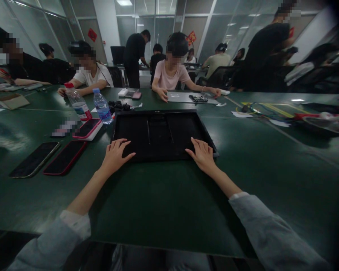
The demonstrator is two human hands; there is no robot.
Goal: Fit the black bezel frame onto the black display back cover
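A black, rectangular, shallow panel with a raised rim [132, 146] lies flat on the green table; it resembles a monitor housing. Two thin straight lines, perhaps rods or grooves, run along its middle. At its near left corner rests my left hand [117, 152], fingers spread and thumb over the edge. My right hand [202, 152] is at the near right corner, also with its fingers apart. Neither hand is closed around anything. How firmly the fingertips touch the panel cannot be made out.
Left of the panel are a blue-capped bottle [102, 107], a red-capped bottle [80, 105], a pink-edged phone [87, 128], a red-edged phone [65, 158] and a dark phone [35, 160]. Cables [267, 111] lie to the right. Across the table [158, 203], a person [172, 73] handles a grey panel [183, 98].
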